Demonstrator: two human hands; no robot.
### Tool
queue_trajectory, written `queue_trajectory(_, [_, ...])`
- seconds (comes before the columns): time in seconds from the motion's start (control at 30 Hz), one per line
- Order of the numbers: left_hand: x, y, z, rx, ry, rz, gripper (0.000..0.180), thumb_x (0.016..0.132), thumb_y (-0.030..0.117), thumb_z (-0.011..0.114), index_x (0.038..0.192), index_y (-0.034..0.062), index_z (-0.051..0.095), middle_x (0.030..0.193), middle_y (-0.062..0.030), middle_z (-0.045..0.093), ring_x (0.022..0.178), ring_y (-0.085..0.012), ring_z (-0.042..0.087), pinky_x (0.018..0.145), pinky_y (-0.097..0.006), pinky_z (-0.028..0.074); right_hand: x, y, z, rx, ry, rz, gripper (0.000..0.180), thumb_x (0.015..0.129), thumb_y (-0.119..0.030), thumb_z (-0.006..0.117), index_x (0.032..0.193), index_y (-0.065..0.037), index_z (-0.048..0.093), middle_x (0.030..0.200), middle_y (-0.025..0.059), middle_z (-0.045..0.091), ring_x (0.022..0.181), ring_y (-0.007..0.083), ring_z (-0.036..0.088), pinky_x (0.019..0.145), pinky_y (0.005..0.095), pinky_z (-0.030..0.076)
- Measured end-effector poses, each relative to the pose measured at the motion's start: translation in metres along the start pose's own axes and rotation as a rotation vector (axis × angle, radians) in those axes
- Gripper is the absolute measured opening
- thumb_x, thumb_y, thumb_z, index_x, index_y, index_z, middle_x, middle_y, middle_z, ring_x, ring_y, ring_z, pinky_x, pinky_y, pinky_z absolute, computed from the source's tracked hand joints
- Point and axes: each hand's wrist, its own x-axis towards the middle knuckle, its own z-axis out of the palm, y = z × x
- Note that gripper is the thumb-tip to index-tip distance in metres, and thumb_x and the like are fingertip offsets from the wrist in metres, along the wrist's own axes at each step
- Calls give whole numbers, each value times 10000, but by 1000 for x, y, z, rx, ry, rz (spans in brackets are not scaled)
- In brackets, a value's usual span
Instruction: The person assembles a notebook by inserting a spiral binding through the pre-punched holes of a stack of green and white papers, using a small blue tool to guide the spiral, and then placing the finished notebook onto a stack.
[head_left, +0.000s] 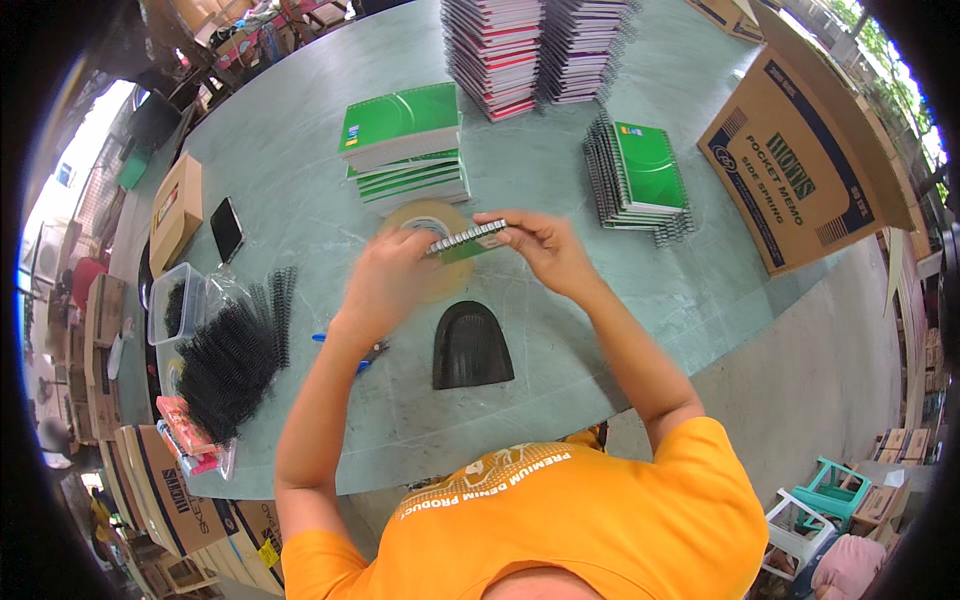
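Over the middle of the table, my left hand (385, 275) and my right hand (547, 250) grip a small green notebook (462, 250) at opposite ends. Its edge is turned up and shows a row of dark and light marks; whether a coil runs through it I cannot tell. My left hand is partly blurred. Under the notebook lies a tan round disc (440, 285), and nearer me a black dome-shaped pad (472, 347). Pliers with blue handles (366, 360) lie by my left forearm. Many black spiral coils (230, 365) are heaped on the left.
Green notebooks (400, 125) are stacked beyond my hands, with coil-bound ones (650, 165) to the right. Taller notebook piles (495, 55) stand behind. A large cardboard box (795, 160) is at right. A phone (227, 229), plastic tub (178, 305) and small carton (176, 210) lie left.
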Motion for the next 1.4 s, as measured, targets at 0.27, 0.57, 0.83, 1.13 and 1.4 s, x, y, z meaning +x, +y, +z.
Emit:
queue_trajectory(0.27, [1, 15, -3, -60, 338, 40, 285, 763, 123, 686, 1033, 52, 628, 1084, -133, 584, 1022, -317, 525, 885, -382, 417, -28, -67, -113, -1012, 556, -228, 300, 839, -27, 571, 1128, -87, 625, 1076, 110, 650, 918, 229, 648, 776, 325, 521])
queue_trajectory(0.57, [-9, 17, 17, -137, 162, 69, 250, 760, 102, 680, 1003, 57, 644, 1055, -124, 589, 1026, -302, 528, 868, -382, 430, -45, -15, -132, -1313, 337, -188, 284, 811, -57, 583, 1087, -92, 637, 1160, 97, 608, 1134, 263, 541, 968, 378, 427])
queue_trajectory(0.83, [-30, 1, 25, -199, 155, 35, 209, 759, 108, 687, 962, 65, 658, 1016, -116, 601, 981, -302, 550, 831, -378, 449, -29, -22, -122, -1240, 294, -95, 185, 815, -71, 607, 990, -78, 666, 1068, 92, 649, 1068, 269, 582, 904, 372, 465])
queue_trajectory(1.13, [-50, 8, 11, -168, 138, 102, 222, 759, 148, 690, 945, 42, 632, 974, -113, 601, 933, -305, 552, 831, -397, 437, 123, -40, 47, -1007, 91, -746, 245, 804, -90, 620, 1048, -82, 638, 1064, 112, 645, 1024, 268, 603, 828, 355, 501])
queue_trajectory(1.4, [-89, -9, 4, -156, 111, -61, 215, 781, 184, 674, 946, 52, 633, 947, -99, 606, 934, -287, 545, 833, -386, 426, 145, -30, 75, -1191, -84, -454, 221, 777, -110, 604, 988, -111, 668, 895, 101, 676, 848, 250, 648, 744, 356, 512])
